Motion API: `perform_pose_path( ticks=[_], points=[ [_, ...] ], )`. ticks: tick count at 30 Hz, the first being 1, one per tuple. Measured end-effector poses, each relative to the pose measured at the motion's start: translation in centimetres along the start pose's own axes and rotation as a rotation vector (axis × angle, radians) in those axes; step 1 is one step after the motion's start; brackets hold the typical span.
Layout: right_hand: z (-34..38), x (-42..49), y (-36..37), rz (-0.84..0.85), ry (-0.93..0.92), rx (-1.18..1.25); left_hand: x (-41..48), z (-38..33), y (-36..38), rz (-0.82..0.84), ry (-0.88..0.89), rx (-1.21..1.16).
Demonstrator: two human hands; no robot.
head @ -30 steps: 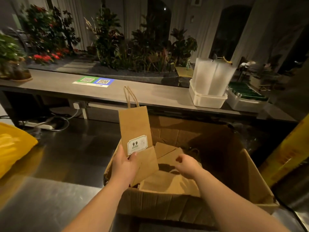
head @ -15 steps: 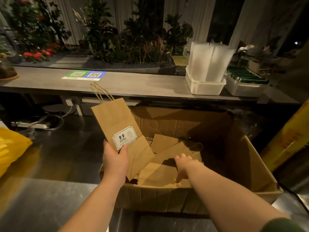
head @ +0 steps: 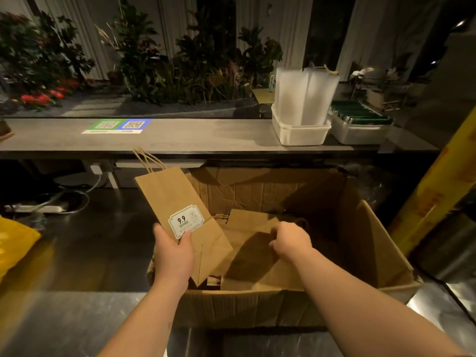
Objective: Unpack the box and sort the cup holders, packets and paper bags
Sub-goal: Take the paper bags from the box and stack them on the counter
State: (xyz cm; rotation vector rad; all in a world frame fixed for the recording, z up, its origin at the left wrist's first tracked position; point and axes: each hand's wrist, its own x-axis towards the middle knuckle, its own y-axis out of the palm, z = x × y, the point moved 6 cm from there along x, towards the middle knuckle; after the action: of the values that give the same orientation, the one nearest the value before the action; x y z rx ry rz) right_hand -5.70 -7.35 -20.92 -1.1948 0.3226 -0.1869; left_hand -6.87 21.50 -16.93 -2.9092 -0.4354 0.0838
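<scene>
An open cardboard box (head: pixel 257 305) stands on the steel surface (head: pixel 64 318) at 6 o'clock in the view. The left hand (head: pixel 173 256), at the box's 9 o'clock rim, has its grip closed on the lower end of 1 brown paper bag (head: pixel 167 197), thumb pressed just under its white "9.9" label (head: pixel 186 221). That bag is raised above the box, tilted toward 11 o'clock, twisted handles uppermost. The right hand (head: pixel 291 240) is inside the box near its middle, its grip curled round the edge of a flat bag (head: pixel 255 251) that lies on top of other brown bags in the box. On the raised surface (head: pixel 206 135) beyond, at 1 o'clock, a white tub (head: pixel 298 130) holds upright clear sleeves, and just beside it at 2 o'clock a second tub (head: pixel 360 130) holds green packets. A green-and-blue QR sheet (head: pixel 116 125) lies at 11 o'clock. A yellow bag (head: pixel 13 243) shows at 9 o'clock, with a power strip (head: pixel 38 208) near it.
</scene>
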Motion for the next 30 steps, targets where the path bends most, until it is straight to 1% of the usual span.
perform_pose_path(
  ticks=[2,4,7,10,14,18,22,25,26,28,29,30],
  points=[
    [-0.2,-0.2,-2.1,-0.110,0.037,0.118,0.0,0.0,0.1,0.013,-0.003,0.015],
    [0.1,-0.5,-3.9,-0.176,0.037,0.291,0.0,0.0,0.3,0.030,-0.005,0.028],
    [1.9,-2.1,-5.2,-0.207,-0.021,0.576,0.2,0.1,0.8,0.098,-0.021,0.049],
    [5.1,-4.2,-5.8,-0.233,-0.109,0.664,0.1,-0.2,1.7,0.210,-0.053,0.042],
    [9.6,-6.8,-4.1,-0.144,-0.249,0.746,-0.2,-0.7,2.5,0.349,-0.105,-0.020],
    [12.5,-8.9,-1.0,-0.052,-0.352,0.644,-0.6,-0.2,2.7,0.400,-0.169,-0.113],
    [13.5,-9.5,0.3,0.118,-0.455,0.767,-0.8,0.0,2.7,0.450,-0.204,-0.222],
    [13.2,-8.0,0.4,0.224,-0.422,0.748,-0.9,-0.1,2.8,0.478,-0.219,-0.272],
    [13.1,-7.8,0.5,0.248,-0.416,0.739,-0.8,0.0,2.8,0.470,-0.221,-0.256],
    [12.5,-7.3,0.3,0.300,-0.402,0.836,-0.7,0.2,2.6,0.429,-0.211,-0.185],
    [12.1,-6.9,-0.3,0.307,-0.374,0.922,-0.4,0.2,2.6,0.405,-0.188,-0.165],
    [11.4,-6.2,-0.8,0.279,-0.331,0.990,-0.2,0.2,2.5,0.384,-0.169,-0.156]
  ],
)
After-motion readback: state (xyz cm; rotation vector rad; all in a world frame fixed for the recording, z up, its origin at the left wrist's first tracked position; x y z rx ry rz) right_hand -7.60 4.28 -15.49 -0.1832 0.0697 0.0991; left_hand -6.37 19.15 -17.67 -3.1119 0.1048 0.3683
